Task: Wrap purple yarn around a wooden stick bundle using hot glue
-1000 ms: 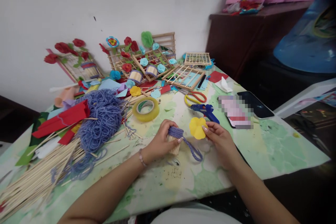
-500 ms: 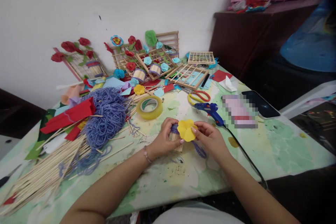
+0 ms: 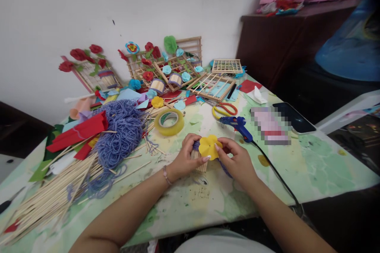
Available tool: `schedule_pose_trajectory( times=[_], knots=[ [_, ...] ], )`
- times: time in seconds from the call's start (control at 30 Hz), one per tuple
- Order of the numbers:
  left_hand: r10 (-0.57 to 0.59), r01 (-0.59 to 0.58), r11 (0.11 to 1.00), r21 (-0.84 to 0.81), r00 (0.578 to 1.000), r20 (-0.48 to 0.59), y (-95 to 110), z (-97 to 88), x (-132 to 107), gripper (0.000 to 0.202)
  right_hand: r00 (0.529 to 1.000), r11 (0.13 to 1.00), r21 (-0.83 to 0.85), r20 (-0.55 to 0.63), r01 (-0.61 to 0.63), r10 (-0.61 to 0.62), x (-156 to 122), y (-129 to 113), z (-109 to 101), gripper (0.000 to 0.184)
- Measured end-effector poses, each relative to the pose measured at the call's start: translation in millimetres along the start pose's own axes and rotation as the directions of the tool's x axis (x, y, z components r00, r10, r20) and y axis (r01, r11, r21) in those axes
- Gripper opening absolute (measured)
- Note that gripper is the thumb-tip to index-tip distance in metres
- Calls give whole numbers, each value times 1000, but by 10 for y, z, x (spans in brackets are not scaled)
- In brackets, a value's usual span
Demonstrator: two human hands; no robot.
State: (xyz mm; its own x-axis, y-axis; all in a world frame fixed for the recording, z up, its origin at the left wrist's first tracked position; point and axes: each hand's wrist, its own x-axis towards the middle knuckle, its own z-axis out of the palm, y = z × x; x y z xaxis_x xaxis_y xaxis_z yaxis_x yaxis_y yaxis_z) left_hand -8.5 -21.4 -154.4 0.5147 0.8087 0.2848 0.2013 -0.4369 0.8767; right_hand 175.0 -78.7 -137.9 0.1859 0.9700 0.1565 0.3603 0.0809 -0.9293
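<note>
My left hand (image 3: 192,154) is closed around a small bundle of wooden sticks (image 3: 200,164) wrapped near its top with purple yarn (image 3: 196,146). A yellow paper flower (image 3: 210,147) with rounded petals and a dark dot at its centre lies in front of the bundle. My right hand (image 3: 234,156) pinches the flower's right edge between thumb and fingers. My left thumb reaches to the flower's lower left edge. A strand of purple yarn hangs below, partly hidden behind my right hand.
A blue glue gun (image 3: 237,125) with a black cord lies beyond my right hand, near scissors (image 3: 225,110) and phones (image 3: 293,118). Yellow tape (image 3: 169,122), a purple yarn heap (image 3: 120,130) and many sticks (image 3: 50,197) lie left. Stick frames (image 3: 212,86) with paper flowers stand behind.
The yellow flower has shifted slightly left over the stick bundle, and my right hand has moved left with it. More of the hanging yarn is hidden now.
</note>
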Motion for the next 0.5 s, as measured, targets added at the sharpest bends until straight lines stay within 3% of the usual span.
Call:
schedule_pose_trajectory(
  times=[0.5],
  knots=[
    [23,-23,1000,10,1000,-11,-3,-3,-17,42,1000,998,52,-22,24,-22,-5,56,47,23]
  ],
)
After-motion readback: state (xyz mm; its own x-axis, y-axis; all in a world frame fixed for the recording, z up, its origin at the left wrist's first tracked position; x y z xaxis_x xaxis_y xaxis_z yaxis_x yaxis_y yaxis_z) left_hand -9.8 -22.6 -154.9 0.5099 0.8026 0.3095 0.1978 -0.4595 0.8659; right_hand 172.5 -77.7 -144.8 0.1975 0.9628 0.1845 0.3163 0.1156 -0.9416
